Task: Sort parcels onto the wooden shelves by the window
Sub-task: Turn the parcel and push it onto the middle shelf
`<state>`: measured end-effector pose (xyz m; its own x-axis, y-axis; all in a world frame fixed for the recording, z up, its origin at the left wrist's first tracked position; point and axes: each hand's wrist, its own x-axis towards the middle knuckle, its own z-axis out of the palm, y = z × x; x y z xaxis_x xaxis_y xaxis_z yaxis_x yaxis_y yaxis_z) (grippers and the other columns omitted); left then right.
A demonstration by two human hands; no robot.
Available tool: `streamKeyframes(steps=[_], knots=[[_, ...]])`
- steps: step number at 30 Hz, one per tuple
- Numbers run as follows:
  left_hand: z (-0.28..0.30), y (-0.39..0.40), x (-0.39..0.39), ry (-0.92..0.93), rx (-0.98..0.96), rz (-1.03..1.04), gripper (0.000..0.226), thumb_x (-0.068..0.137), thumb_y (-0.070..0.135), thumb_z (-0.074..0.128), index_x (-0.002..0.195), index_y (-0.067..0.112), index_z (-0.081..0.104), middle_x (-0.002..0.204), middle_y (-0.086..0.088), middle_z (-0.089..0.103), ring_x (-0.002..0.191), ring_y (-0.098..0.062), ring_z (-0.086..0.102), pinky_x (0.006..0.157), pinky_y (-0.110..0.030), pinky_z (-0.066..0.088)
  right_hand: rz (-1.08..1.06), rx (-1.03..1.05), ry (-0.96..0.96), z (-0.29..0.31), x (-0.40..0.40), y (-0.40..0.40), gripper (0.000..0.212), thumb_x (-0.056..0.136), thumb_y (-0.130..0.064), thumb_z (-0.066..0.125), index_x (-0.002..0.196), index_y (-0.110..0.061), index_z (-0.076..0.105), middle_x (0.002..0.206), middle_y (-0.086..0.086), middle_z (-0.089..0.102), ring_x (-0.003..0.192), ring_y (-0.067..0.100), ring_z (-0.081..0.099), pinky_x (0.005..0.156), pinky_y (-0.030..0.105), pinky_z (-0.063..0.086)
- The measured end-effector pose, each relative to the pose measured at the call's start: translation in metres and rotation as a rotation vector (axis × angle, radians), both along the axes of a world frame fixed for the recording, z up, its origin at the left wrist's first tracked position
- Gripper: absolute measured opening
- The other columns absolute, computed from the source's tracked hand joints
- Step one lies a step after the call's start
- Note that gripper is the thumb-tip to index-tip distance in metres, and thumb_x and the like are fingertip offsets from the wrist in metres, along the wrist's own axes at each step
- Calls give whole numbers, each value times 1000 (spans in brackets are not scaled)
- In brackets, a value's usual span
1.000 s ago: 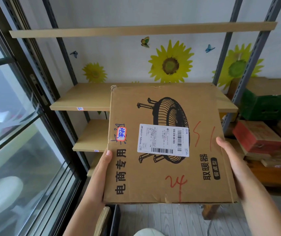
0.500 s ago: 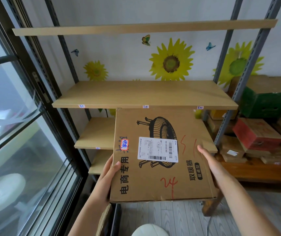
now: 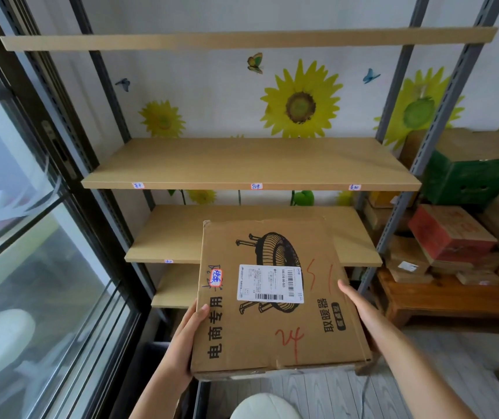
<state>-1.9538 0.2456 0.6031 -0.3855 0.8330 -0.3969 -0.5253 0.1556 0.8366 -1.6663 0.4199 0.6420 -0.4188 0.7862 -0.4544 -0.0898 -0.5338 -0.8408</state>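
Parcel: flat cardboard box (image 3: 275, 297) I hold level, its far edge at the second wooden shelf (image 3: 181, 237).
Left hand (image 3: 186, 337): clasping the box's left edge.
Right hand (image 3: 360, 309): pressed flat against its right edge.

The parcel (image 3: 275, 300) is hiding both hands' fingers and part of the lower shelves (image 3: 175, 285); its shipping label (image 3: 270, 284) print is reading too small.

Sunflower stickers (image 3: 301, 105) dot the wall, and a green box (image 3: 466, 179) sits at right.
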Motion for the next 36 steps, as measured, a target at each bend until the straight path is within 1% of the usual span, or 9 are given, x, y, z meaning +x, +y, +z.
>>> streamKeyframes(steps=[2,5,8,13,18,25,30,33,36], knots=[[-8,3,-5,-31,-17,11,37,96,29,57,131,15,62,119,-20,74,104,-38,70,86,-47,58,-66,-108,-106,-11,8,-4,90,97,-65,23,148,9,16,144,23,45,142,33,29,110,60,21],[-23,11,-19,-59,-45,25,50,90,34,62,134,10,60,122,-22,72,109,-40,68,81,-46,60,-11,-177,-25,-35,-3,0,61,88,-58,58,136,-21,53,127,10,67,127,33,51,108,55,35],[-34,22,-35,-79,-87,43,54,89,37,63,135,9,60,122,-22,72,110,-40,68,77,-44,61,-25,-129,-75,-54,-15,3,86,62,-58,83,136,-27,53,125,8,69,121,30,58,108,54,39],[-39,43,-68,-76,-127,-19,46,93,36,62,130,8,62,109,-20,77,91,-33,76,69,-41,62,-24,-191,0,-53,-41,5,34,87,-38,66,117,-21,64,105,14,76,110,36,63,94,53,48],[-24,79,-94,-34,-139,-57,32,98,37,55,118,14,64,85,-10,81,68,-25,77,57,-35,61,-92,-144,33,-46,-67,24,27,91,-36,61,114,-24,67,105,12,76,109,35,64,99,56,45],[-29,151,-122,60,-196,-34,43,95,43,59,130,17,63,109,-12,78,98,-32,71,84,-46,58,-111,-90,28,-45,-96,89,17,92,-28,61,108,-24,66,100,12,74,95,29,65,104,58,40],[-48,229,-139,199,-246,24,46,103,43,47,134,11,57,122,-17,70,97,-29,68,72,-34,55,-105,-69,17,-73,-128,177,77,60,-51,82,129,-28,59,119,11,70,110,35,65,102,57,44],[-51,276,-150,269,-267,72,50,100,47,50,130,6,54,113,-15,70,94,-27,67,75,-38,56,-87,-52,-12,-83,-144,229,65,72,-50,71,129,-22,58,118,15,70,109,36,64,101,58,44],[-59,313,-166,326,-315,111,59,96,53,54,133,8,56,120,-16,69,109,-31,66,98,-49,53,-56,-54,-10,-89,-158,273,64,77,-50,69,132,-23,54,122,15,67,111,35,63,101,59,44]])
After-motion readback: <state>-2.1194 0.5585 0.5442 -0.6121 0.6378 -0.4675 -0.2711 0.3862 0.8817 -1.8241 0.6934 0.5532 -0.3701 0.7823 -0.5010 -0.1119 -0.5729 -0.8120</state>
